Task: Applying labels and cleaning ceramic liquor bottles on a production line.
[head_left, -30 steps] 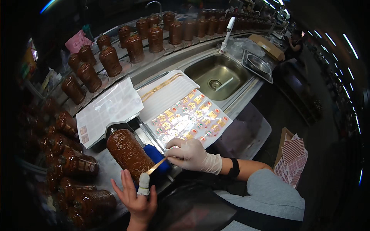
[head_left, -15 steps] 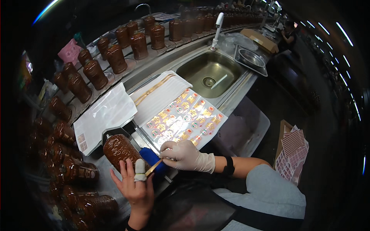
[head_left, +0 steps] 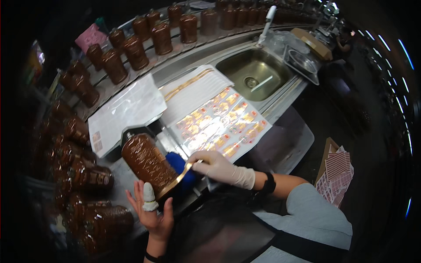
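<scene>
Brown glossy jar (head_left: 148, 161), cylindrical, lying tilted on the near counter edge; the bare left hand (head_left: 153, 212), open-palmed with one bandaged finger (head_left: 149, 198), props its near end from below, while the white-gloved right hand (head_left: 219, 166), just right of the jar, pinches a narrow gold label strip (head_left: 175, 180) laid against the jar's side. Blue cloth-like object (head_left: 179, 163) behind the strip. Shiny sheet of gold-and-red stickers (head_left: 221, 124) lies farther right, a steel sink (head_left: 253, 74) beyond it; matching brown jars (head_left: 136, 52) line the far and left shelves.
</scene>
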Available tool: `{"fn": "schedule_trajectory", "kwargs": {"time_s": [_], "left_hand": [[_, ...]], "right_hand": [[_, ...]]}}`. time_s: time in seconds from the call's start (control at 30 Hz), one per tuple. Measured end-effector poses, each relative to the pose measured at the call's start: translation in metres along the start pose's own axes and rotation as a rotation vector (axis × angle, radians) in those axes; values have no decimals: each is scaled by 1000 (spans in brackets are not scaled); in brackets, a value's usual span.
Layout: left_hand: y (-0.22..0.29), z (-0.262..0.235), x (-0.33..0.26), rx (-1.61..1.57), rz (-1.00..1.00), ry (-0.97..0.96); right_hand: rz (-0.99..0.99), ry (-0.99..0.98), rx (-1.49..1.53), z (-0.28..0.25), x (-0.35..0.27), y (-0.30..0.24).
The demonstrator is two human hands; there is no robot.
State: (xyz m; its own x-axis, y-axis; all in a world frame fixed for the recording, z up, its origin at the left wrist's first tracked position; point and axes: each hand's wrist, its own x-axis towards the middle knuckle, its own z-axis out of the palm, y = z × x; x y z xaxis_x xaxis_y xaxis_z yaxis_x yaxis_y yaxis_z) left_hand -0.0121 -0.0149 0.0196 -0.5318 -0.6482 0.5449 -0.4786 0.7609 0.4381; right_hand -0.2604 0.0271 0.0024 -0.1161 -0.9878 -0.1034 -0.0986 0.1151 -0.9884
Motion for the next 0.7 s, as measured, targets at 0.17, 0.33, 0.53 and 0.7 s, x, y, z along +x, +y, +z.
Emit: {"fn": "schedule_trajectory", "kwargs": {"time_s": [0.17,0.33,0.53,0.7], "left_hand": [[-8,-7,-20,-13,-106,-19],[-7,-10,-26,3,-98,-22],[-6,-10,-29,-9,-77,-32],[-4,-9,-28,-23,-78,-41]], "right_hand": [[157,-226,297,-9,-4,-12],[173,-205,532,-1,2,-19],[258,-99,386,8,2,-27],[264,-42,398,15,1,-26]]}}
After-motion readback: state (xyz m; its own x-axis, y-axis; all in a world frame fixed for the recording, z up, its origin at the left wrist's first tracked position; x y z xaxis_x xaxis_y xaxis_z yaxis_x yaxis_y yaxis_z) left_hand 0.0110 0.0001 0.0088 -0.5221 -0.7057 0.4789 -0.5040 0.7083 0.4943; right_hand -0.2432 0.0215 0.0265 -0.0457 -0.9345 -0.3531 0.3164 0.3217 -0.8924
